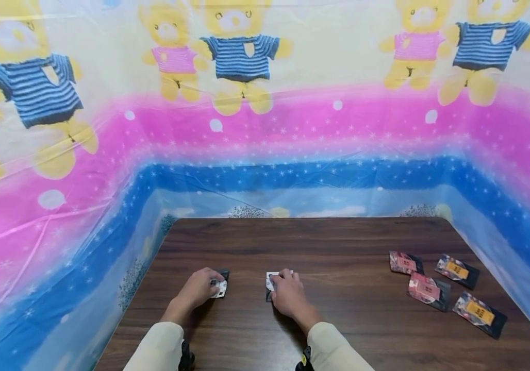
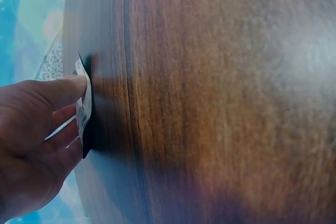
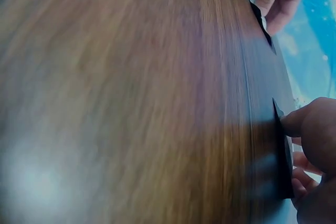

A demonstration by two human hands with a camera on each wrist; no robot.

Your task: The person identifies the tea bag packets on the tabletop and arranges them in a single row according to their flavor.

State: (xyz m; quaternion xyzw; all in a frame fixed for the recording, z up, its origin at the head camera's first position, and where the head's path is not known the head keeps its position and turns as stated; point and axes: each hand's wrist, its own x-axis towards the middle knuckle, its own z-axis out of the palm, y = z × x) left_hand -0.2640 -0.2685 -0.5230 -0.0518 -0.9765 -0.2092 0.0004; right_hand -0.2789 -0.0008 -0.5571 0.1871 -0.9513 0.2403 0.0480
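On the left half of the table, my left hand (image 1: 198, 287) holds a small flat black-and-white packet (image 1: 221, 289). In the left wrist view the thumb lies on the face of this packet (image 2: 84, 106), with the fingers along its lower part. Nearer the middle, my right hand (image 1: 288, 294) grips a second black-and-white packet (image 1: 270, 280), partly covered by the fingers. Seen from the right wrist, this packet (image 3: 283, 153) stays close over the tabletop, thumb at one end and fingertips at the other.
On the right side of the brown wooden table (image 1: 330, 247) lie two packets with pink labels, one (image 1: 427, 290) nearer, and two with orange labels, one (image 1: 480, 313) nearest the front. A printed cloth (image 1: 274, 134) with bears hangs around the table's back and sides.
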